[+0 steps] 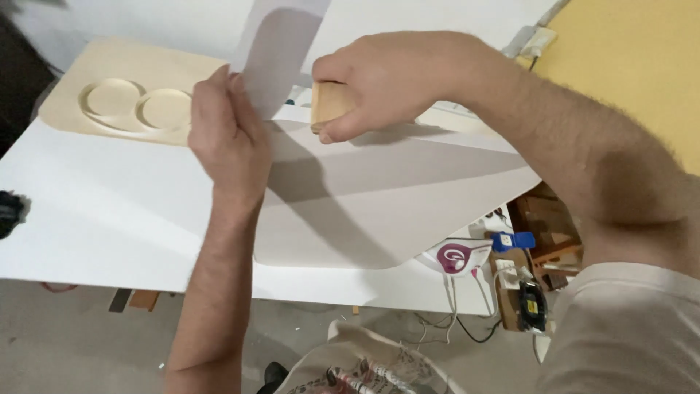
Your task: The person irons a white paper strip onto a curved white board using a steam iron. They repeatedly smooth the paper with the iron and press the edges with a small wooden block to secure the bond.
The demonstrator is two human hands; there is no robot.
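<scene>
- The white table [109, 219] carries a large grey sheet [364, 211], spread flat, apparently for smoothing.
- A pale wooden panel with two round recesses [131, 102] lies at the table's far left, partly under the sheet.
- The right hand [394, 73] is closed around a small wooden block [329, 106], pressing it down on the sheet.
- The left hand [230, 135] pinches the sheet's raised edge, holding it off the surface.

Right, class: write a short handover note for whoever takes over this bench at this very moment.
Left hand: pinching up the grey sheet at its raised edge.
Right hand: gripping a wooden block, pressed on the sheet.
Sheet lies over the white board; a tan panel with two round cut-outs sits at the far left.
Done: near part of the sheet lies flat.
Left: the raised part by the left hand is not yet down.
</scene>
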